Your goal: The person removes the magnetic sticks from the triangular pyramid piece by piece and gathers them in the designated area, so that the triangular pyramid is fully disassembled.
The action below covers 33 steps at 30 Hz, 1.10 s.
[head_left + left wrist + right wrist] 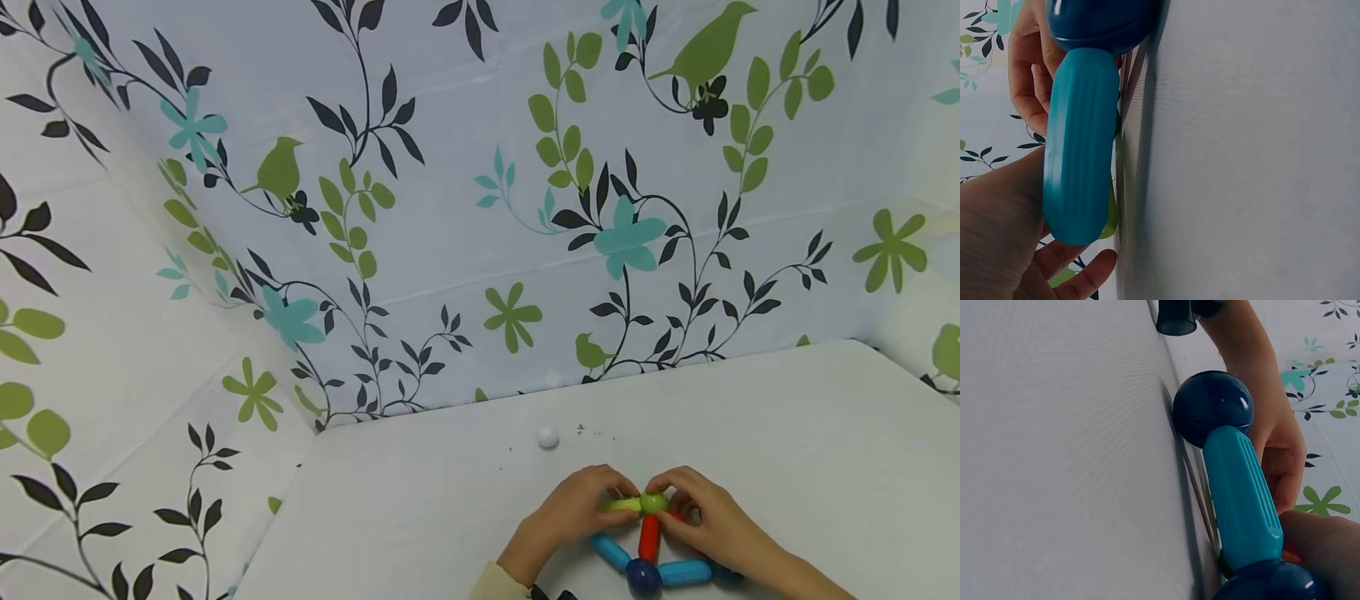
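In the head view my left hand (572, 506) pinches a yellow-green rod (622, 505) that meets a lime green ball (655, 502). My right hand (714, 518) grips that ball from the other side, fingertips on top. A red rod (648, 538) runs from the green ball to a dark blue ball (643, 578). Two light blue rods join this ball: one (611, 552) points up-left, the other (686, 572) leads right to a second dark blue ball (726, 574), partly covered by my right forearm. Another red piece is mostly hidden behind my right fingers.
A small white ball (548, 437) lies on the white table (405, 500) beyond my hands, with dark specks near it. Cloth printed with leaves and birds (450, 208) hangs behind the table and at its sides.
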Tool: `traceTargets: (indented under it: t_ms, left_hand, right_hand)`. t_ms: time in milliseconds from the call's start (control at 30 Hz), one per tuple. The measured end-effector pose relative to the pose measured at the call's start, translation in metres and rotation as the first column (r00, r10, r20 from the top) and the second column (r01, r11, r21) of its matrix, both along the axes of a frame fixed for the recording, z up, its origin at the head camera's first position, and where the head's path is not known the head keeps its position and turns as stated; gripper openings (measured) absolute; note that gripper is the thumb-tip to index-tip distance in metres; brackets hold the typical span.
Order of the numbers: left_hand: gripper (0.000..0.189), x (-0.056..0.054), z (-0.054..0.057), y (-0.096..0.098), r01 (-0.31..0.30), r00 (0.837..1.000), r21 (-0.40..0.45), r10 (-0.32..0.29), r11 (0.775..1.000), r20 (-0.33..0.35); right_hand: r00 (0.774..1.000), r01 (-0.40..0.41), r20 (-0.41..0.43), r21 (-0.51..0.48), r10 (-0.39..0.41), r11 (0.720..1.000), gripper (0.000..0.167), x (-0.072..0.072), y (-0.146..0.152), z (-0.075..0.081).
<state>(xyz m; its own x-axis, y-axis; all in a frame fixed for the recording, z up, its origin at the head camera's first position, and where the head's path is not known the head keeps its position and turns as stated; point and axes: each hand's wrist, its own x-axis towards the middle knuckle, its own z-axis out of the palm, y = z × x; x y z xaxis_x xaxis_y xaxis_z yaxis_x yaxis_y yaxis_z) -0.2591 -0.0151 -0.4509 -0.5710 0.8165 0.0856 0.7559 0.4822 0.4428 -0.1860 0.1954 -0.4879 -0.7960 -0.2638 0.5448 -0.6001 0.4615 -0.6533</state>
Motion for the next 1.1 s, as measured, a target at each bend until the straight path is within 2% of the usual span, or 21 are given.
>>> traceTargets:
  t_ms: [267, 733, 933, 1100]
  left_hand:
    - [0.024, -0.004, -0.004, -0.002, 0.026, 0.998, 0.073, -0.030, 0.997, 0.059]
    - [0.024, -0.007, -0.009, -0.004, 0.059, 0.996, 0.141, -0.068, 0.988, 0.062]
    - [0.025, -0.010, -0.008, -0.007, 0.062, 0.996, 0.112, -0.069, 0.992, 0.063]
    - [0.024, -0.014, -0.009, -0.011, 0.089, 0.993, 0.086, -0.095, 0.992, 0.065]
  right_hand:
    - [1.000, -0.009, 0.017, 0.014, 0.009, 1.000, 0.031, -0.001, 0.001, 0.001]
    - [1.000, -0.019, 0.003, 0.005, 0.019, 1.000, 0.031, -0.003, 0.002, -0.002]
    - [0.999, -0.024, 0.021, -0.002, 0.024, 1.000, 0.029, -0.003, 0.000, -0.003]
    - [1.000, -0.016, 0.024, 0.008, 0.015, 1.000, 0.029, -0.003, 0.001, -0.002]
